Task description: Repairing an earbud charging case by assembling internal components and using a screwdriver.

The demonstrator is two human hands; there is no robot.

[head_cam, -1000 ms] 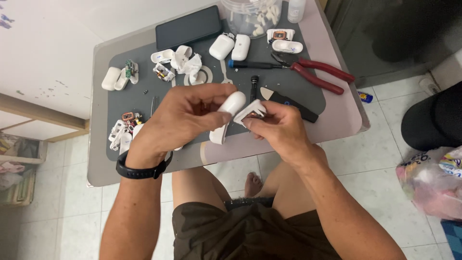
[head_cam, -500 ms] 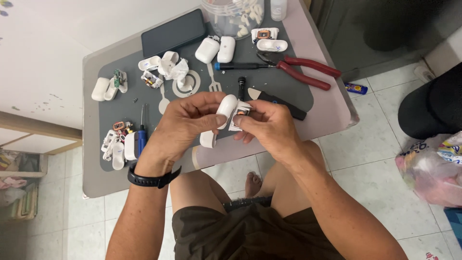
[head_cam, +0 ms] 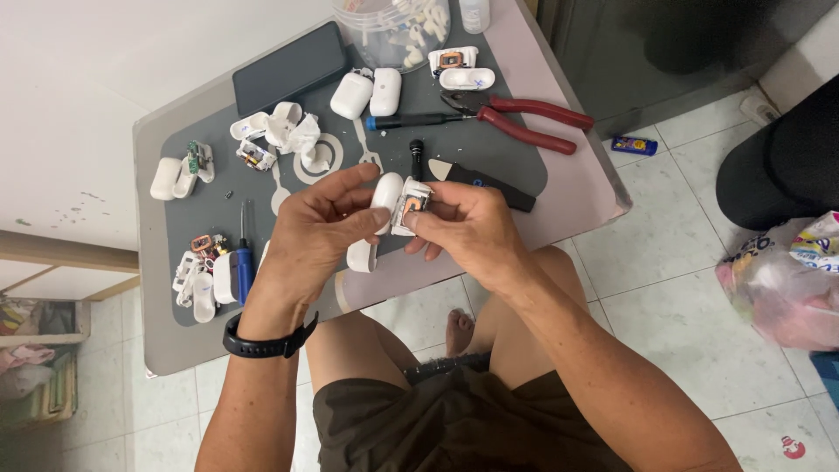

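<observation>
Hands (head_cam: 384,223) raised slightly, gripping white case (head_cam: 386,194)

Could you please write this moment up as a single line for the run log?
left hand: holds white earbud case shell | right hand: grips inner module with copper coil at the shell | below: grey work mat | nearby: red pliers

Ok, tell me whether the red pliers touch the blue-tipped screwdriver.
Touching: the head view shows the red pliers with their tips lying across the blue-tipped screwdriver.
</observation>
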